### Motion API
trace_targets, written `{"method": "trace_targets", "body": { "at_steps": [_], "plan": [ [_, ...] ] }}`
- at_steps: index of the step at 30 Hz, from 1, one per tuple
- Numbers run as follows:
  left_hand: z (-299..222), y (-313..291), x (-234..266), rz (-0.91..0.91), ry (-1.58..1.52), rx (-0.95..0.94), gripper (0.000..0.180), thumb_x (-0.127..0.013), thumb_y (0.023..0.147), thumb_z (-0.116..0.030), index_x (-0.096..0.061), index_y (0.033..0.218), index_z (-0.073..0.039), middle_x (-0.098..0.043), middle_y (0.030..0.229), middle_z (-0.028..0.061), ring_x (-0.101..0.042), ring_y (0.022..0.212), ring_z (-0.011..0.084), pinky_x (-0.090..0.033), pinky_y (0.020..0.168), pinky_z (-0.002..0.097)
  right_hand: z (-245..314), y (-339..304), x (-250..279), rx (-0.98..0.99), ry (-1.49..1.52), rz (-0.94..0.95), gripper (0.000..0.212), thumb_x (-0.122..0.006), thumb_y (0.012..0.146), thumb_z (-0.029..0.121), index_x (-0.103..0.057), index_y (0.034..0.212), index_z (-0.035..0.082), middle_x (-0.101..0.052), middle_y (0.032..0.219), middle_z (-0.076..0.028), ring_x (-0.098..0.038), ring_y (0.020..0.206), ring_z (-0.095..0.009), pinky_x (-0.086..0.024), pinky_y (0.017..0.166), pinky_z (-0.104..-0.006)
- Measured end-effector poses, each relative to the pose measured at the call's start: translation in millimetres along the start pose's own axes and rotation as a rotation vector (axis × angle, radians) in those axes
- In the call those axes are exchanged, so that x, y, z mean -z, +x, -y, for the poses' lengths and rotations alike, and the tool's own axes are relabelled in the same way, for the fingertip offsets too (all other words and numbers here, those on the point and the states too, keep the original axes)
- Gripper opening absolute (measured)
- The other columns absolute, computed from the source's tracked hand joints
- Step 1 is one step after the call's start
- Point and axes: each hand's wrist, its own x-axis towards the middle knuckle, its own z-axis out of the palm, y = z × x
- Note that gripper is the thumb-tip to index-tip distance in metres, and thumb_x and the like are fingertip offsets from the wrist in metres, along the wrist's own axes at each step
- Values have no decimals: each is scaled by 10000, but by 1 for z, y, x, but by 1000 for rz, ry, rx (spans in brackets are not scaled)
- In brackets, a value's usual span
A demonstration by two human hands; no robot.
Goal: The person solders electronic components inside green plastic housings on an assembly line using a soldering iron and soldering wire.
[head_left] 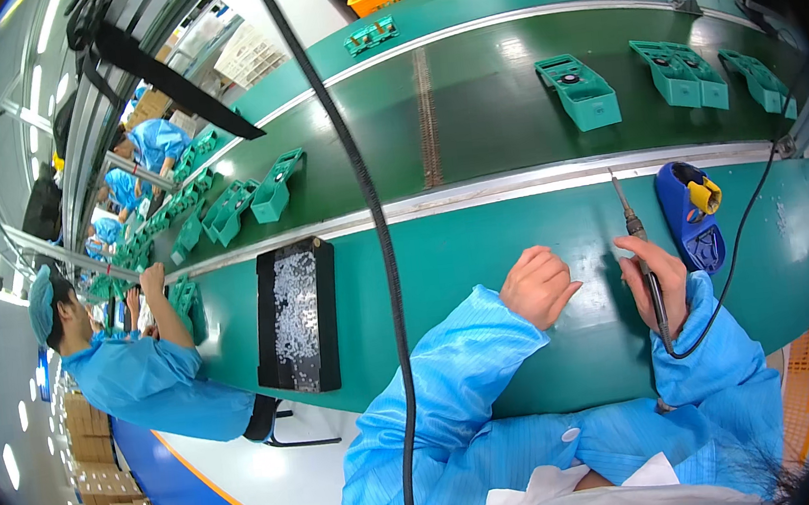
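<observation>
My right hand [656,285] is closed round the handle of a soldering iron [633,223], whose metal tip points away from me. A black cord runs from the iron's lower end off to the right. Beside it, my left hand [539,286] rests over the green tabletop [573,353], fingers curled into a loose fist; nothing shows in it. Just right of the iron sits a blue soldering iron stand [690,218] with a yellow part at its top. No green housing touches either hand.
Beyond the metal rail, a green conveyor belt [487,96] carries several green plastic housings [580,91]. A black tray [298,313] of small clear pieces stands left. A dark cable [368,187] hangs across the view. A co-worker [140,359] in blue sits at the left.
</observation>
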Motion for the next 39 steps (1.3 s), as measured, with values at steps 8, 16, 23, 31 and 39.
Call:
{"method": "trace_targets", "body": {
  "at_steps": [8, 16, 23, 31, 39],
  "plan": [
    [-1, 1, -4, 20, -16, -8, 208, -781, 733, -127, -621, 777, -2, -611, 835, 120, -615, 835, 305, -495, 889, 457, 0, 0, 1, 6, 8, -33, 350, -656, 794, -109, -636, 1121, 15, -633, 800, -169, -627, 647, -302, -468, 567, -347],
    [-4, 5, -2, 25, -18, 18, 183, -773, 745, -108, -627, 748, 1, -637, 831, 121, -631, 815, 305, -511, 876, 456, 2, 1, 6, 8, -32, -20, 383, -676, 769, -104, -640, 1129, 21, -644, 810, -162, -640, 647, -298, -488, 577, -340],
    [-2, 6, -1, 27, -14, 13, 164, -766, 746, -90, -634, 742, 6, -637, 827, 120, -632, 811, 303, -514, 869, 456, 0, 2, 4, 30, -60, -26, 399, -682, 754, -88, -642, 1132, 32, -644, 809, -157, -645, 654, -305, -494, 579, -353],
    [-5, 8, 0, 29, -21, 33, 138, -759, 746, -70, -645, 758, 9, -641, 830, 120, -630, 814, 312, -514, 859, 450, 1, 1, 7, 37, -51, -27, 391, -673, 755, -88, -636, 1127, 27, -624, 772, -160, -633, 632, -315, -484, 559, -365],
    [-6, 7, 1, 31, -19, 30, 146, -760, 750, -73, -640, 756, 10, -636, 820, 114, -630, 813, 313, -516, 852, 444, 3, 1, 8, 36, -34, -12, 375, -671, 760, -88, -628, 1119, 12, -623, 773, -165, -635, 628, -312, -488, 556, -361]
  ]
}}
